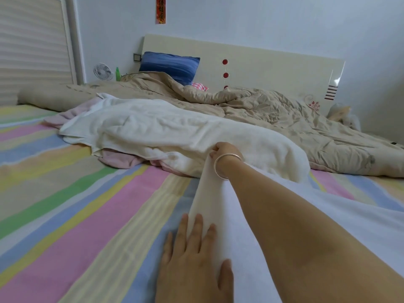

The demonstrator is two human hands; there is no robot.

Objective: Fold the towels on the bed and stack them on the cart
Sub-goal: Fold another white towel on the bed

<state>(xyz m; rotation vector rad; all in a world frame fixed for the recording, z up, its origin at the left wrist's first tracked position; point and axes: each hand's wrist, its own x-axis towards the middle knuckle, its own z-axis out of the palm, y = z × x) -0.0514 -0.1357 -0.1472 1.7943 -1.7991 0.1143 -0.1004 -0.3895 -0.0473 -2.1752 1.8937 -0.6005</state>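
Early stage: right hand [225, 149] is pinching the white towel [251, 237] at frame centre, left hand [192, 254] lying flat, pressing its near edge; towel pile [140, 127] is waiting unfolded, cart unseen.

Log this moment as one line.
left hand flat on white towel | right hand gripping its far edge | towel pile unfolded

Plain pale walls [262, 18] with a red paper banner [161, 9] stuck up high. The bed's got a glossy cream headboard [273, 68] with red dots, a striped pastel sheet [76, 204], a rumpled beige quilt [273, 110] and a blue pillow [169, 65]. Small white fan [102, 71] and green bottle [118, 74] sit in the corner beside a white slatted wardrobe door [32, 44]. Soft, even light.
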